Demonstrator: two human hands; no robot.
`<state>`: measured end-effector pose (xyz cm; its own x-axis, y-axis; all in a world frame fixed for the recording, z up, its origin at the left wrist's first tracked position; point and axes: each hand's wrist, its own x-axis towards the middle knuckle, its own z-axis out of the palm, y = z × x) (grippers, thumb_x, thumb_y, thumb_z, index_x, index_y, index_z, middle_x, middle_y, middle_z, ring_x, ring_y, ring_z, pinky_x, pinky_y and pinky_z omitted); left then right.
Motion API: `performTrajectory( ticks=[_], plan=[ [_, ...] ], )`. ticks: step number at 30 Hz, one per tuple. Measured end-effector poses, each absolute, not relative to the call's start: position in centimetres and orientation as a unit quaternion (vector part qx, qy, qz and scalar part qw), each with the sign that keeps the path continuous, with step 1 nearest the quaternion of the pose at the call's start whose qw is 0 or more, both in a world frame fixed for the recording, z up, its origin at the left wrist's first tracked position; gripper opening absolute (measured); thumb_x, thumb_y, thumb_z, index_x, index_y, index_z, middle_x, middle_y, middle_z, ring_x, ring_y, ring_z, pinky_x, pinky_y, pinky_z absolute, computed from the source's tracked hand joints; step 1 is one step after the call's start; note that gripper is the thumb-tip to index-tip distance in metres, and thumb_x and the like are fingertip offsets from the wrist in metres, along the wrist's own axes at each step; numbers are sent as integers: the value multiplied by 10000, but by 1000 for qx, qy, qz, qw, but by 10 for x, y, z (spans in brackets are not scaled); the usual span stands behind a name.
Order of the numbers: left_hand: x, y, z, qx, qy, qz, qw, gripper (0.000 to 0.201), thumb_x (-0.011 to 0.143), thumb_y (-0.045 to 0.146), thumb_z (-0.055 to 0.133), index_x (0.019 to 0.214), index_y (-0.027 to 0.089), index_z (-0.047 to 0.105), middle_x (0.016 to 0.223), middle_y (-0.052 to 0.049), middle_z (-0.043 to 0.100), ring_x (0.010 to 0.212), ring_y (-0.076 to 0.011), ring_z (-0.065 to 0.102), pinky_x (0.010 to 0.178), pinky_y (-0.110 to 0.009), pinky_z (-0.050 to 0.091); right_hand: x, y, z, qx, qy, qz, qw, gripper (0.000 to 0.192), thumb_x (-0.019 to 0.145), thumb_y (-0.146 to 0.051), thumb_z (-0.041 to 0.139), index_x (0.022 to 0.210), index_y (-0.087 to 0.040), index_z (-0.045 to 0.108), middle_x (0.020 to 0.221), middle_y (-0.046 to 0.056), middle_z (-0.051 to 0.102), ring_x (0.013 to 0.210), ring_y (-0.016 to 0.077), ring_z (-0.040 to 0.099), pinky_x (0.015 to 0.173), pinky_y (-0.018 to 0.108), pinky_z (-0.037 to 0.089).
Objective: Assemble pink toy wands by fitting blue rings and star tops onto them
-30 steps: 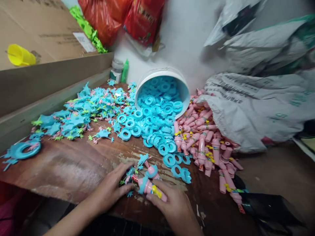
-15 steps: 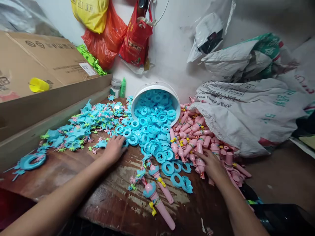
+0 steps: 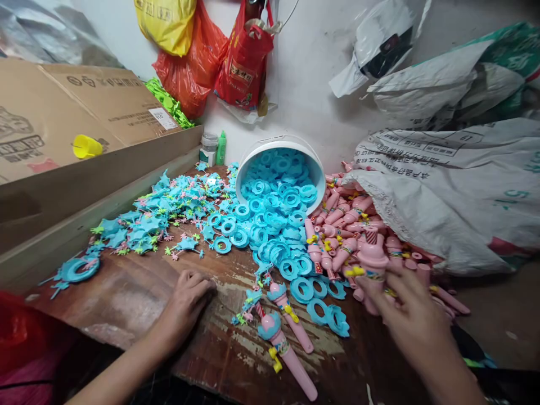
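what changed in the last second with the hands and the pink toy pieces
Both hands let go of the assembled pink wands, which now lie on the worn wooden table. The right hand went to the pile of pink plastic handles and lifted one pink handle. The left hand reached toward the blue rings, then drew back, closed. The tipped white bucket stayed put.

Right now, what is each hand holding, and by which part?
Right hand grips a pink plastic toy handle by its narrow lower shaft, wide cap up. Left hand rests curled on the worn wooden table; any held piece is hidden.
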<state>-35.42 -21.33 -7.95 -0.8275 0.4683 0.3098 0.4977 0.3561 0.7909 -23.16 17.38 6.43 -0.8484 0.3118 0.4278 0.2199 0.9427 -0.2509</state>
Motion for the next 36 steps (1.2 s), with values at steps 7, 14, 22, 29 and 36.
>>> performTrajectory(
  ticks=[7,14,22,29,36],
  plan=[
    [-335,-184,-32,23,-533,-836,-127,435,862,495,693,1218,253,631,1139,-63,715,974,-241,693,868,-391,554,-205,-26,-26,-51,-921,373,103,517,1012,-511,458,1448,-255,568,1355,87,695,1255,285,653,965,325,573],
    [-320,-169,-4,105,-378,-902,-179,684,686,372,888,1288,262,583,1038,-31,689,813,-149,684,660,-219,522,-213,-62,-46,-104,-879,447,128,553,962,-611,495,1338,-246,670,1250,132,739,1135,338,707,892,368,603],
    [-333,-184,-21,-71,-519,-826,-209,552,879,539,638,1338,239,576,1117,-102,667,996,-240,666,880,-364,533,-226,-59,-18,-179,-552,790,-198,677,830,-853,468,862,-190,602,538,-64,493,324,12,269,361,154,196],
    [-445,-232,-59,-190,-900,-382,94,439,777,128,570,1199,207,661,1324,-147,632,1282,-376,489,1105,-578,361,-232,-24,-53,-174,-704,671,-154,739,766,-841,580,1031,-153,647,559,-85,489,326,12,268,335,176,108],
    [-390,-223,-64,-185,-881,-431,65,396,907,229,497,1287,189,599,1160,-125,702,1072,-280,665,919,-420,537,-236,-8,-53,-195,-745,629,-104,661,779,-710,682,1201,-202,691,639,-36,608,417,73,443,366,166,296]
  ],
)
